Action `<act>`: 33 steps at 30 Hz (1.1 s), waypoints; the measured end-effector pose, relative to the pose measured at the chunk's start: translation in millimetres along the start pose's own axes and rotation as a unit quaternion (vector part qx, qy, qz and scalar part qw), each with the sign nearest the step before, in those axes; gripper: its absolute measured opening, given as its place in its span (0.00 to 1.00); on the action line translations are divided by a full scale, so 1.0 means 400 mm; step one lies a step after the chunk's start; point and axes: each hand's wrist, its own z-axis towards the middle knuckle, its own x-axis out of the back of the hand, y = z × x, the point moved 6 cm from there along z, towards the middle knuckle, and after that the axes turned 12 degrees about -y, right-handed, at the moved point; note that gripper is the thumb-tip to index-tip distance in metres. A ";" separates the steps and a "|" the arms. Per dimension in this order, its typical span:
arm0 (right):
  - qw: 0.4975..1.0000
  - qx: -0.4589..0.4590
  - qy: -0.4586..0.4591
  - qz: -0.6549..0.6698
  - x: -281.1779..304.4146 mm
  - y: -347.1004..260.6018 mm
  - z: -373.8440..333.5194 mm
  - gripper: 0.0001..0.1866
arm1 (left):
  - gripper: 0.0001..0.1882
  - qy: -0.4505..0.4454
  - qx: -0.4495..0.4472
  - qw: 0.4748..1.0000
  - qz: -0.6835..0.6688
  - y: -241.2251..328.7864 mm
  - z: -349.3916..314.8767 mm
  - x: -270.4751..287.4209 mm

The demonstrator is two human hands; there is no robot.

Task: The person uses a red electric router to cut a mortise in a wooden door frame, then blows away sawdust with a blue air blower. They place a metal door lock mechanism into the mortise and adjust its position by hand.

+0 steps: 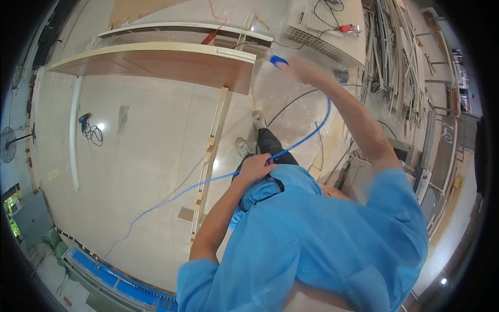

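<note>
My right hand (299,70), smeared by motion, is closed around a blue air blow gun (278,60), held out by the near-right end of a long brown door panel (171,66). That panel stands on its long edge, its pale edge facing up. A blue air hose (304,136) loops from behind my right forearm down to my waist. There my left hand (255,167) has its fingers wrapped round the hose. From it the hose trails left across the floor. The gun's details are hidden by blur and my fingers.
A notched wooden rail (210,148) runs along the floor beside my feet, and a white strip (75,130) lies further left. A corded drill (84,122) rests on the floor. Stacked boards (325,36) and a pile of thin strips (390,57) occupy the far right.
</note>
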 end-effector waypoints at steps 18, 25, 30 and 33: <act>0.996 0.047 0.028 0.066 -0.031 -0.108 0.066 0.31 | 0.18 0.168 0.168 0.969 -0.067 -0.313 -0.314 0.006; 0.993 0.078 0.075 0.044 -0.046 -0.039 0.069 0.32 | 0.18 0.185 0.146 0.968 -0.090 -0.270 -0.262 0.062; 0.996 0.021 -0.003 0.092 0.000 0.009 -0.052 0.33 | 0.22 0.172 0.041 0.978 -0.108 -0.225 -0.168 0.093; 0.992 0.068 -0.018 0.109 0.035 -0.061 -0.056 0.32 | 0.25 0.194 0.024 0.968 -0.155 -0.189 -0.090 0.153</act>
